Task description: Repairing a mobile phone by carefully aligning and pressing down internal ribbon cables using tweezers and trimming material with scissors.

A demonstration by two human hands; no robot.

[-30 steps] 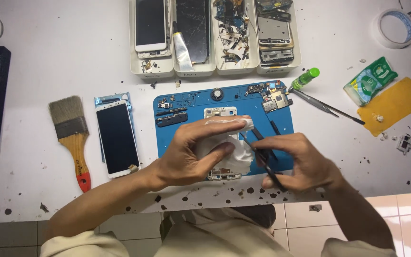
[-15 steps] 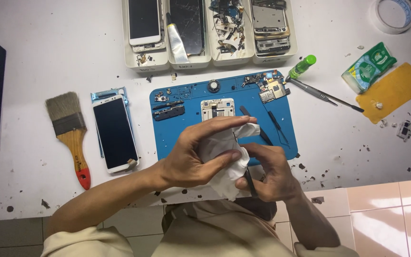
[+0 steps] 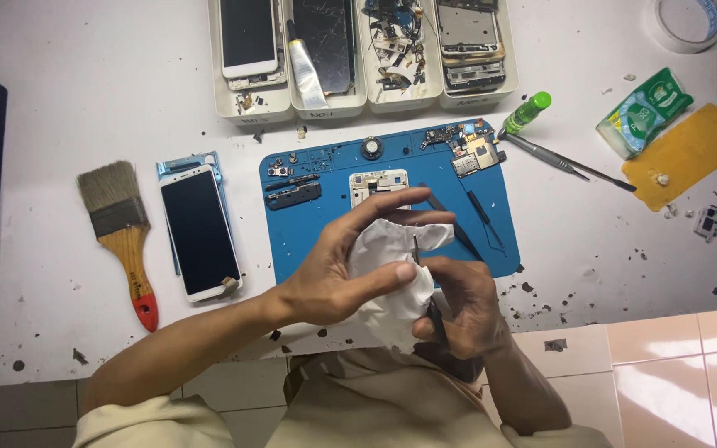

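White tissue [image 3: 387, 278] crumpled up between both hands, held above the near edge of the blue mat [image 3: 309, 232], at about 6 o'clock from the mat's middle. Soft, very light, easy to squash or tear, so probably best pinched gently by a bunched-up fold, not pulled hard. Left hand [image 3: 338, 270] cupped round the tissue, fingers [image 3: 396, 207] curled loosely over the top and thumb pressed on the front. Right hand [image 3: 462, 303] closed under the tissue, gripping a thin dark tool [image 3: 433, 311] that pokes up into the paper; probably stiff and pointy, so best held by its middle. Cannot tell what is wrapped inside, if anything. White phone [image 3: 201, 232] lying flat at 9 o'clock from the mat, with a wooden brush [image 3: 122, 232] with a red tip further out the same way. Four pale trays [image 3: 251, 104] of phone parts in a row at 12 o'clock. Small green bottle [image 3: 529, 112] at 1 o'clock, lying on its side. Green packet [image 3: 645, 112], square and shiny, at 2 o'clock near the far right of the desk [image 3: 60, 99], just beside a flat yellow-orange pad [image 3: 682, 158]. Roll of tape [image 3: 682, 21] in the top right corner.
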